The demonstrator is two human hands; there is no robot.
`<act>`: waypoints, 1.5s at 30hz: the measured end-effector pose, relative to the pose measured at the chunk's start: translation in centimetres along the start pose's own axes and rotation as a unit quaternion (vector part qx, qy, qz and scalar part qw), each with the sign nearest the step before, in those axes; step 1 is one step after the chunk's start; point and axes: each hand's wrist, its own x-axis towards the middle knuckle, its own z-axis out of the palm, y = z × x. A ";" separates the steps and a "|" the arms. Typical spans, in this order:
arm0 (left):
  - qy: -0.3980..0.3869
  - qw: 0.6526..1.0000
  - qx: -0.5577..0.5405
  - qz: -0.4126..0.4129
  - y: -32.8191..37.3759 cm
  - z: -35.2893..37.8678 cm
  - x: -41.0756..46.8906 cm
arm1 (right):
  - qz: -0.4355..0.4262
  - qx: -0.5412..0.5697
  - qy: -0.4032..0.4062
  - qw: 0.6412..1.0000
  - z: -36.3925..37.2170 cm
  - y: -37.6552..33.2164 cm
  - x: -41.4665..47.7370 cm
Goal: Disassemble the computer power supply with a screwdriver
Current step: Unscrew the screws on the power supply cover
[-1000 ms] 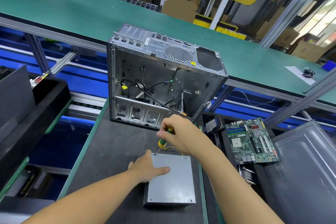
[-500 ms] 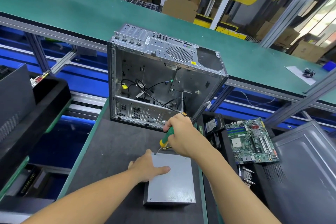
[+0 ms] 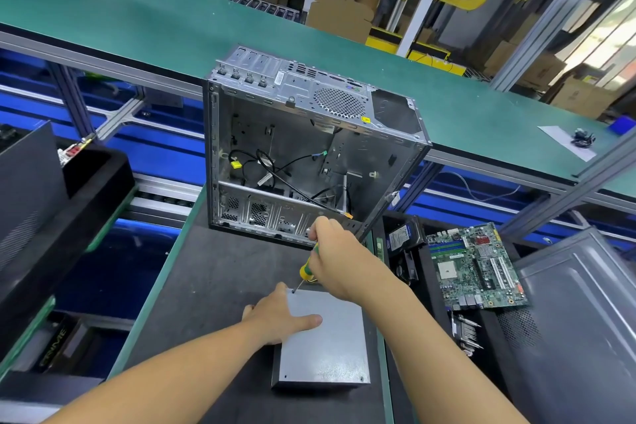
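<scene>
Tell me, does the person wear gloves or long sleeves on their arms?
No gloves: the left hand and right hand are bare. The left arm and right arm are bare too, no sleeves in view. I see no watch, bracelet or ring.

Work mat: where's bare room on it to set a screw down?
The widest bare patch lies on the mat left of the power supply, between the computer case and the mat's green edge. Near the supply's far corner it is crowded: right hand with screwdriver, left hand pressing the top. The motherboard side is cluttered.
</scene>
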 end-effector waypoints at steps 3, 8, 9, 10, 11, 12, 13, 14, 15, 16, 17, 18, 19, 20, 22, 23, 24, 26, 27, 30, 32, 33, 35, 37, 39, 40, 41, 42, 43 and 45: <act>0.000 1.000 0.005 0.000 0.0 0.0 0.0 | -0.009 0.003 -0.036 0.999 -0.2 0.1 0.0; 0.001 1.000 0.002 0.000 0.0 0.1 0.0 | -0.004 -0.086 0.021 0.996 0.2 -0.1 -0.3; 0.001 1.000 0.002 0.000 0.0 0.1 0.0 | -0.015 -0.108 0.024 0.994 0.1 -0.1 -0.4; 0.001 1.000 0.001 0.000 -0.1 0.2 0.1 | -0.028 -0.127 0.021 0.991 0.2 -0.1 -0.3; 0.002 1.000 0.000 0.001 -0.1 0.2 0.1 | -0.034 -0.131 0.019 0.991 0.2 -0.1 -0.3; 0.002 1.000 0.000 0.001 -0.1 0.2 0.1 | -0.027 -0.116 0.020 0.993 0.2 -0.1 -0.3; 0.002 1.000 0.000 0.000 -0.2 0.2 0.2 | -0.018 -0.086 0.025 0.996 0.2 -0.1 -0.2; 0.001 1.000 0.001 0.000 -0.2 0.2 0.2 | -0.011 -0.052 0.028 0.998 0.2 0.0 0.0; 0.001 1.000 0.002 -0.001 -0.2 0.2 0.2 | -0.011 -0.025 0.028 0.999 0.3 0.2 0.1; 0.001 1.000 0.004 -0.002 -0.2 0.2 0.2 | -0.012 -0.009 0.022 1.000 0.3 0.2 0.2; 0.002 1.000 0.006 -0.003 -0.2 0.2 0.2 | -0.013 0.002 0.017 1.000 0.2 0.3 0.2; 0.002 1.000 0.008 -0.003 -0.1 0.2 0.2 | -0.010 0.009 0.012 1.000 0.2 0.3 0.1; 0.002 1.000 0.009 -0.002 -0.1 0.2 0.2 | -0.005 0.013 0.007 1.000 0.0 0.3 0.1; 0.002 1.000 0.009 -0.001 -0.1 0.1 0.2 | -0.001 0.012 0.003 1.000 0.0 0.3 0.0; 0.001 1.000 0.008 -0.001 -0.1 0.1 0.2 | -0.006 -0.016 0.012 1.000 0.1 0.2 -0.1; -0.001 1.000 0.007 -0.001 -0.1 0.1 0.1 | -0.011 -0.041 0.027 0.999 0.2 0.1 -0.2; -0.002 1.000 0.007 -0.001 -0.1 0.1 0.1 | -0.012 -0.060 0.044 0.997 0.3 0.1 -0.2; 0.000 1.000 0.008 -0.002 -0.1 0.1 0.1 | -0.007 -0.079 0.059 0.995 0.2 0.3 -0.2; 0.000 1.000 0.009 -0.002 -0.1 0.1 0.1 | -0.003 -0.082 0.054 0.995 0.2 0.3 -0.1; 0.000 1.000 0.008 -0.003 -0.1 0.1 0.1 | 0.006 -0.062 0.035 0.997 0.0 0.7 0.2; 0.002 1.000 0.005 -0.002 -0.1 0.1 0.1 | 0.000 -0.044 0.029 0.999 0.0 0.9 0.2; 0.003 1.000 0.005 -0.002 -0.1 0.1 0.1 | -0.003 -0.027 0.022 0.999 0.0 0.9 0.2; 0.004 1.000 0.006 -0.001 -0.1 0.1 0.1 | -0.003 0.008 0.003 1.000 -0.1 0.7 0.1; 0.001 1.000 0.003 0.000 -0.1 0.1 0.1 | 0.000 0.012 -0.009 1.000 -0.2 0.6 0.1; -0.002 1.000 -0.002 0.002 -0.1 0.1 0.1 | 0.001 -0.018 0.009 1.000 0.0 0.5 0.2; -0.002 1.000 -0.003 0.002 -0.1 0.0 0.0 | 0.004 -0.039 0.027 0.999 0.2 0.5 0.2; -0.002 1.000 -0.004 0.002 -0.1 0.0 0.0 | 0.006 -0.058 0.041 0.997 0.3 0.6 0.2; -0.001 1.000 -0.004 0.003 -0.1 0.0 0.0 | 0.008 -0.071 0.046 0.996 0.4 0.6 0.2; 0.000 1.000 -0.004 0.003 -0.1 0.0 0.0 | 0.009 -0.077 0.044 0.996 0.4 0.6 0.3; 0.000 1.000 -0.002 0.002 -0.1 0.0 0.1 | 0.014 -0.059 0.036 0.998 0.5 0.6 0.3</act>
